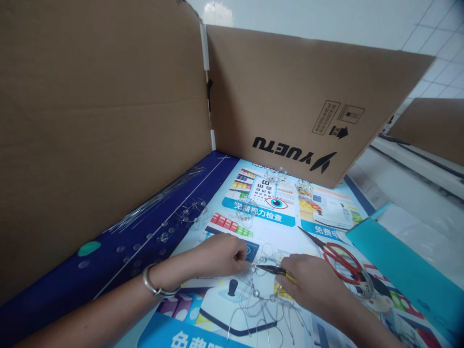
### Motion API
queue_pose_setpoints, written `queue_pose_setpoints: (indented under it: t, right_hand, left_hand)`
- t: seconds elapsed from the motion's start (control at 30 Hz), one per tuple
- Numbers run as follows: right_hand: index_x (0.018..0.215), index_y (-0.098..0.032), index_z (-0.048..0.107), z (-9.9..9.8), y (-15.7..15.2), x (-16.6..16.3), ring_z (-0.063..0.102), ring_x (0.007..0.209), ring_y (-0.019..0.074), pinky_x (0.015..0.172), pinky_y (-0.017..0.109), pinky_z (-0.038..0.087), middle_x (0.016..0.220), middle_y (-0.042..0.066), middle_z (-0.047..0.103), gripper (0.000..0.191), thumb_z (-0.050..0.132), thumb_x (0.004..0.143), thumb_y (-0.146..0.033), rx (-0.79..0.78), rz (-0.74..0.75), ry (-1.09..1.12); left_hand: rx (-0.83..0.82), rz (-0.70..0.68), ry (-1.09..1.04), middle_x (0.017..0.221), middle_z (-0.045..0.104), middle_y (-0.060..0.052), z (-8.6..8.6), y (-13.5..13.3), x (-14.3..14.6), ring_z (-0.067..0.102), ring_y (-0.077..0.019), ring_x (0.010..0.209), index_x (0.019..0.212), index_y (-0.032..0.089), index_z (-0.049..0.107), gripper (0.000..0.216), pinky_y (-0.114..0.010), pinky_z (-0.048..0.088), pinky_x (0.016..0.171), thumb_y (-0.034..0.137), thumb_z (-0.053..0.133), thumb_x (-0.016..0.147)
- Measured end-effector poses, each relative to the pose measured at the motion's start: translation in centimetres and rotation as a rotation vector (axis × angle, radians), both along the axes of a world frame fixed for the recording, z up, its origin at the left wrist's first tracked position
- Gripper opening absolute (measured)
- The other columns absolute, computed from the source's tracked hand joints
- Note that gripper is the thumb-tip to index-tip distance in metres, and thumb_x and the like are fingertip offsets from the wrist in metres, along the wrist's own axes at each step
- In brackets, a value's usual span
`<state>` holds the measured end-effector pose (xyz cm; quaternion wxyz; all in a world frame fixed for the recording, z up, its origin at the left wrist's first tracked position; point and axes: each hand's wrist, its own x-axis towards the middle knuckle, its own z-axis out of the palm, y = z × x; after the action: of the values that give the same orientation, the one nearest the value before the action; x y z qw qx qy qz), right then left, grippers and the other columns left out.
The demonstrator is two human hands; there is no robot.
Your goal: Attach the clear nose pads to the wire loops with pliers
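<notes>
In my right hand (302, 275) is a pair of pliers (270, 269) with dark jaws and a yellow-black grip. Its jaw tips point left and meet the upper part of a ring of wire strung with clear beads (256, 293). Several long wire ends splay out from that ring over the printed sheet. My left hand (226, 254) is closed at the ring's upper left, close to the plier tips. Its fingers look pinched together, and what lies between them is too small to make out. A metal bangle (152, 282) circles the left wrist.
Red-handled scissors (340, 261) and a roll of clear tape (367, 285) lie right of my right hand. Loose clear beads (165, 237), straight wires (155, 203) and finished-looking beaded wire pieces (246, 208) are spread beyond. Cardboard panels (290, 101) wall the back and left.
</notes>
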<state>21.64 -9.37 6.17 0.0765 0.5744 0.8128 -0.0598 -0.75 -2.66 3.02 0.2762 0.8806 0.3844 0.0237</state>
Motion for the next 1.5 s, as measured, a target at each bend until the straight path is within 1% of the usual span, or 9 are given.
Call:
queue_pose_setpoints:
  t: [0.3,0.63,0.77,0.87,0.97,1.07,1.3,1.5]
  right_hand:
    - [0.076,-0.022,0.057,0.44,-0.25,-0.17,0.056,0.069,0.0180,0.053,0.026,0.024,0.076,0.002,0.064,0.025,0.042,0.084,-0.039,-0.024,-0.005,0.017]
    - [0.077,-0.021,0.058,0.44,-0.19,-0.18,0.057,0.070,0.0178,0.055,0.026,0.028,0.076,0.003,0.063,0.025,0.041,0.085,-0.038,-0.028,-0.008,0.011]
    - [0.078,-0.022,0.058,0.48,-0.29,-0.30,0.057,0.071,0.0179,0.056,0.026,0.030,0.076,0.003,0.063,0.025,0.042,0.085,-0.039,-0.035,-0.018,0.017]
    - [0.078,-0.021,0.058,0.35,-0.35,-0.48,0.057,0.072,0.0186,0.057,0.027,0.031,0.076,0.004,0.062,0.025,0.042,0.085,-0.039,-0.006,-0.024,-0.010]
    - [0.079,-0.021,0.058,0.14,-0.40,-0.67,0.056,0.072,0.0194,0.058,0.028,0.031,0.076,0.004,0.062,0.023,0.042,0.085,-0.037,0.045,-0.014,-0.040]
    - [0.079,-0.021,0.058,-0.01,-0.42,-0.76,0.055,0.071,0.0199,0.058,0.029,0.032,0.075,0.004,0.061,0.021,0.043,0.085,-0.035,0.079,0.015,-0.051]
    - [0.078,-0.021,0.058,-0.02,-0.28,-0.63,0.055,0.071,0.0189,0.058,0.029,0.031,0.074,0.003,0.060,0.021,0.044,0.085,-0.034,0.086,0.061,-0.032]
    - [0.078,-0.022,0.058,-0.21,-0.34,-0.65,0.055,0.071,0.0201,0.059,0.030,0.030,0.074,0.003,0.060,0.018,0.045,0.084,-0.032,0.126,0.074,-0.039]
  left_hand:
    - [-0.028,-0.003,-0.010,0.063,0.060,0.001,0.12,-0.11,0.02,0.045,-0.0104,0.053,0.066,0.018,0.059,0.017,-0.023,0.022,0.047,0.030,0.049,0.073]
    - [-0.095,0.003,-0.031,0.062,0.061,0.000,-0.02,-0.12,-0.02,0.043,-0.0097,0.050,0.071,0.017,0.060,0.018,-0.023,0.022,0.045,0.031,0.048,0.076]
    - [-0.179,-0.032,-0.065,0.063,0.062,0.000,-0.23,-0.06,-0.04,0.045,-0.0096,0.050,0.077,0.017,0.062,0.016,-0.022,0.023,0.045,0.024,0.048,0.074]
    - [-0.222,-0.034,-0.093,0.066,0.062,-0.001,-0.28,-0.04,-0.09,0.046,-0.0104,0.052,0.082,0.018,0.062,0.017,-0.022,0.024,0.046,0.024,0.048,0.074]
    - [-0.243,-0.010,-0.125,0.072,0.063,-0.001,-0.26,-0.02,-0.15,0.049,-0.0117,0.056,0.091,0.020,0.058,0.021,-0.022,0.026,0.046,0.024,0.049,0.073]
    - [-0.259,0.014,-0.136,0.074,0.062,-0.001,-0.25,0.01,-0.16,0.050,-0.0123,0.057,0.098,0.020,0.054,0.027,-0.022,0.027,0.047,0.024,0.050,0.071]
    - [-0.242,0.027,-0.132,0.077,0.059,-0.002,-0.14,0.07,-0.02,0.047,-0.0117,0.060,0.088,0.018,0.051,0.018,-0.023,0.027,0.050,0.026,0.051,0.072]
    - [-0.228,0.036,-0.141,0.075,0.056,0.000,0.21,-0.02,0.10,0.045,-0.0111,0.059,0.085,0.018,0.050,0.015,-0.021,0.026,0.047,0.028,0.051,0.073]
